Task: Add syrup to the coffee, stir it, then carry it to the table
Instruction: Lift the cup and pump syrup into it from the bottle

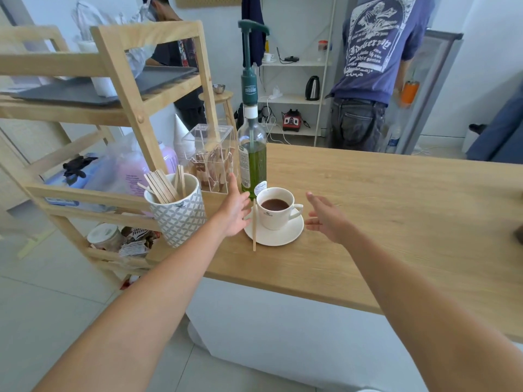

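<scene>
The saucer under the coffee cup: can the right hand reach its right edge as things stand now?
Probably yes. The right hand is open, close beside the saucer, and only bare countertop lies between them. The stir stick rests on the opposite side, out of the way.

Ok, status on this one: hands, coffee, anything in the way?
Left hand and right hand open, flanking the saucer. Coffee cup on saucer, stir stick propped on its rim. Syrup bottle close behind cup.
</scene>
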`<state>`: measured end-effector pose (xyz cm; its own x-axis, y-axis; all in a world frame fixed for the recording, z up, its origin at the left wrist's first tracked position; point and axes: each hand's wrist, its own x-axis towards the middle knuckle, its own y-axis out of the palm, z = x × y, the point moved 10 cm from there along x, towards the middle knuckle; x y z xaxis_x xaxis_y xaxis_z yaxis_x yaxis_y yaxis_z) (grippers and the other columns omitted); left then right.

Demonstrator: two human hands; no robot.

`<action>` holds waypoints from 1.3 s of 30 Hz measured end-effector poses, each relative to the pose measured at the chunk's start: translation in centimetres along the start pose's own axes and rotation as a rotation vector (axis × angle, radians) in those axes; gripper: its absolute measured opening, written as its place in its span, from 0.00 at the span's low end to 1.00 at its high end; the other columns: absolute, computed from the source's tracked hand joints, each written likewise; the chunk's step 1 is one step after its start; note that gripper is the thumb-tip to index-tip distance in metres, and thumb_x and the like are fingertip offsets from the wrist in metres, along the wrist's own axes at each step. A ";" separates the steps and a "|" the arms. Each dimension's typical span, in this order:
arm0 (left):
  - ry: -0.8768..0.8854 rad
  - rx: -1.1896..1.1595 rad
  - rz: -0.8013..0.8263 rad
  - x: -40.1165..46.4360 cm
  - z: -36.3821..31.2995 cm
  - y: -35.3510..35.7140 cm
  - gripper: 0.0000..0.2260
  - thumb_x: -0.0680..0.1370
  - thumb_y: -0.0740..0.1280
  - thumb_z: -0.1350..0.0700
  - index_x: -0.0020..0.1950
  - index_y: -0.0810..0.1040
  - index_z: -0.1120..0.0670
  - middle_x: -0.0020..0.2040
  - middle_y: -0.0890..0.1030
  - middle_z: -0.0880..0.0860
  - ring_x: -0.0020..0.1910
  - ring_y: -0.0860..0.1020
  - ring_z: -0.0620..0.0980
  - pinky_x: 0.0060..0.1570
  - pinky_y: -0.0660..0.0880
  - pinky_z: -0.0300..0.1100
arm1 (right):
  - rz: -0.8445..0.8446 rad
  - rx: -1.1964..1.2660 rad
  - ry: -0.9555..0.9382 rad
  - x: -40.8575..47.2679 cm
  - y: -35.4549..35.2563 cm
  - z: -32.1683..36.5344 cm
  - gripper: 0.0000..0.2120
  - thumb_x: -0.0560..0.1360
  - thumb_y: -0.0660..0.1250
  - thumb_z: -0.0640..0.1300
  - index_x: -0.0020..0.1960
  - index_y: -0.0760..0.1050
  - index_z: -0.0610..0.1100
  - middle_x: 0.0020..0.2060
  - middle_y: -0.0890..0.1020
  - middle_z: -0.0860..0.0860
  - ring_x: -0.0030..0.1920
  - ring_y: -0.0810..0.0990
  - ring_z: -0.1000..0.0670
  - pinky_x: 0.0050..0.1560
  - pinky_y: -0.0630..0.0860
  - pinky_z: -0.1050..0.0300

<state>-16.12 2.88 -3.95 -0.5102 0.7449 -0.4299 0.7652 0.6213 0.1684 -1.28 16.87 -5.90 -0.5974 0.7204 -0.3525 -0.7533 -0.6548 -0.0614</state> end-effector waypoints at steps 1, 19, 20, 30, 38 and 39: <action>-0.017 -0.015 0.012 0.2 0.1 0.2 0.47 0.70 0.38 0.24 0.78 0.49 0.55 0.79 0.48 0.54 0.78 0.49 0.56 0.74 0.50 0.55 | 0.027 0.008 0.030 0.2 0.3 -0.2 0.28 0.78 0.60 0.59 0.72 0.64 0.43 0.53 0.72 0.42 0.41 0.77 0.47 0.43 0.78 0.54; -0.103 -0.066 0.009 0.7 1.3 1.5 0.51 0.67 0.37 0.22 0.76 0.59 0.57 0.74 0.65 0.58 0.72 0.63 0.55 0.64 0.63 0.48 | 0.091 0.033 0.087 1.6 3.4 -1.8 0.15 0.83 0.50 0.50 0.42 0.66 0.44 0.36 0.78 0.41 0.34 0.77 0.46 0.36 0.73 0.57; -0.102 -0.063 0.004 0.7 1.2 1.6 0.52 0.66 0.37 0.21 0.76 0.60 0.57 0.74 0.66 0.58 0.72 0.64 0.55 0.63 0.64 0.48 | 0.082 0.029 0.073 1.6 3.4 -1.6 0.15 0.83 0.50 0.49 0.42 0.65 0.43 0.35 0.78 0.41 0.34 0.76 0.46 0.36 0.72 0.57; -0.074 -0.048 0.003 0.0 -0.5 1.9 0.53 0.67 0.36 0.22 0.75 0.60 0.60 0.73 0.67 0.58 0.70 0.66 0.54 0.60 0.65 0.47 | 0.032 -0.026 -0.041 1.1 3.0 0.1 0.16 0.83 0.47 0.47 0.40 0.65 0.44 0.32 0.72 0.43 0.29 0.68 0.49 0.30 0.65 0.59; -0.009 0.052 0.052 -2.0 -5.2 2.1 0.56 0.64 0.37 0.20 0.73 0.66 0.62 0.69 0.72 0.59 0.67 0.70 0.58 0.64 0.68 0.50 | -0.029 -0.075 -0.120 -1.1 2.6 4.9 0.16 0.83 0.47 0.49 0.39 0.65 0.48 0.31 0.73 0.44 0.30 0.68 0.49 0.31 0.66 0.59; 0.004 0.069 0.056 -2.5 -6.0 2.2 0.56 0.64 0.36 0.20 0.73 0.66 0.62 0.69 0.72 0.59 0.67 0.69 0.58 0.65 0.68 0.50 | -0.035 -0.073 -0.132 -1.5 2.6 5.7 0.16 0.83 0.47 0.49 0.39 0.65 0.48 0.31 0.72 0.44 0.30 0.68 0.49 0.31 0.66 0.59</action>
<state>-15.47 3.85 2.81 -0.4675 0.7788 -0.4182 0.8176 0.5608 0.1305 -3.91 15.33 -0.25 -0.6055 0.7639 -0.2234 -0.7555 -0.6399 -0.1405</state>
